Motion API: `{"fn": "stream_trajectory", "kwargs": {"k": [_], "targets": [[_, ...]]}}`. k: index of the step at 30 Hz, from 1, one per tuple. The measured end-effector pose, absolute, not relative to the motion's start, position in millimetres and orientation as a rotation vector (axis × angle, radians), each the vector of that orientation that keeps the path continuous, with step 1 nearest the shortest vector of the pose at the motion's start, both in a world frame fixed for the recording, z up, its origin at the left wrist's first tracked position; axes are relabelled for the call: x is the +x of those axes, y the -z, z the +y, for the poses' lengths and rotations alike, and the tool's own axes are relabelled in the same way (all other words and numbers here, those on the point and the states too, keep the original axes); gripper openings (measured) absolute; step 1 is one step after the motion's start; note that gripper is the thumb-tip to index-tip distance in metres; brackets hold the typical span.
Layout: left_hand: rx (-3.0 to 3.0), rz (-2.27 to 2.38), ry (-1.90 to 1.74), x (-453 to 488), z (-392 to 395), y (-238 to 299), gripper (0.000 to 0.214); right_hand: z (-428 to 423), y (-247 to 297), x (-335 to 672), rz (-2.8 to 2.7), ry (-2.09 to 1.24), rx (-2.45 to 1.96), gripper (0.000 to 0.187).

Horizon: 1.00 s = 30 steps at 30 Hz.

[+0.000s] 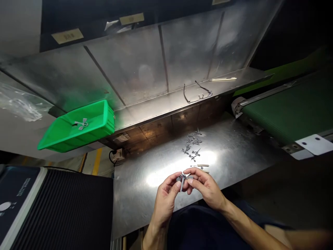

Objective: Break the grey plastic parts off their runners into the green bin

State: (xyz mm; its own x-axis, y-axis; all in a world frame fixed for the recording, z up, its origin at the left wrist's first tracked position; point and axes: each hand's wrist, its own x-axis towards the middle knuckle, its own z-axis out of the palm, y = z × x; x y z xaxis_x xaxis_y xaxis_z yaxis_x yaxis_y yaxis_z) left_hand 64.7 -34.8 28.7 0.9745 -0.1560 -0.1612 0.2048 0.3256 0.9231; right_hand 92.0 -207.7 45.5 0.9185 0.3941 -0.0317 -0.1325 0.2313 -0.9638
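Wearing dark navy clothing [192,225] across the lap; going bare on left hand [164,199] and right hand [208,189], both forearms showing uncovered as far as visible

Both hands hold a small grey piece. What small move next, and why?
Probably the left hand carries the grey piece to the green bin: it and the right hand pinch that piece, a similar one lies in the bin, more lie in the pile.

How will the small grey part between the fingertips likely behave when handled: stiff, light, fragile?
Probably light: fingertips of the left hand and right hand alone hold the small grey part. Its thin arms look moulded, likely stiff but breakable. Similar parts lie flat on the shiny table, so it probably slides.
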Motion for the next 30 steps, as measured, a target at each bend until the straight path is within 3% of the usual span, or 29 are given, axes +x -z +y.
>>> {"fn": "stream_trajectory", "kwargs": {"k": [14,30], "targets": [[1.229,0.255,0.135,47.9,-13.4,-71.1,0.04,-205.4,-61.4,95.5,-0.332,-0.39,-1.384,0.022],[0.94,0.187,0.065,49.5,-7.5,-64.0,0.027,-193.4,-79.8,103.1,-0.297,-0.251,-1.334,0.014]]}}
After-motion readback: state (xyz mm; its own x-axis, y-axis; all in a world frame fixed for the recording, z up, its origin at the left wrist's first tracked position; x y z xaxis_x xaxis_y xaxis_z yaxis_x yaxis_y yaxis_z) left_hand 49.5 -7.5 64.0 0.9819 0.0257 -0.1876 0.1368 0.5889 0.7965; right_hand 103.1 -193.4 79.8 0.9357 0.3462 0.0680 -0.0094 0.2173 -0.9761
